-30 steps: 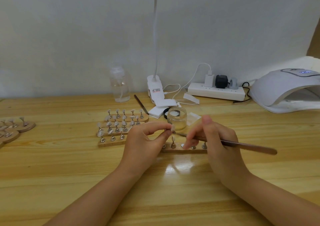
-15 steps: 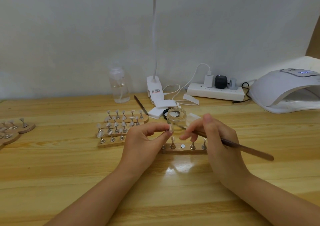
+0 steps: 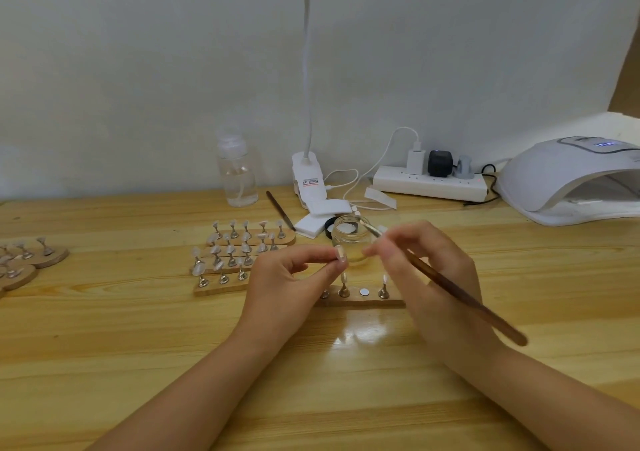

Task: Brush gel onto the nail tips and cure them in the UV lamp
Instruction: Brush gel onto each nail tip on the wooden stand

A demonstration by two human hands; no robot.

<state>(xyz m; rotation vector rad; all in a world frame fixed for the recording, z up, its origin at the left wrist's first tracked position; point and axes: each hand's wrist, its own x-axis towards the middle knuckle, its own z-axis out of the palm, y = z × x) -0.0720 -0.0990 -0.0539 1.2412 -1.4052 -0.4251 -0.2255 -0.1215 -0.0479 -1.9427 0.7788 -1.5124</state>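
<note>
Two bare forearms reach over a pale wooden counter (image 3: 104,329). The left hand (image 3: 287,288) pinches a single nail tip (image 3: 340,254) between thumb and forefinger, holding it up just in front of a small open glass jar (image 3: 350,239). The right hand (image 3: 429,277) has its fingers curled around a brown-handled brush (image 3: 460,294), whose bristle end lies at the jar's rim. Below the hands sits a wooden strip (image 3: 363,301) carrying small metal stands, partly hidden by the hands. To the left lie more wooden strips (image 3: 242,260) with rows of stands and nail tips. The white UV lamp (image 3: 575,180) stands at the far right, well apart from the hands. A power strip (image 3: 429,184) and a clear pump bottle (image 3: 237,173) stand by the wall.
</note>
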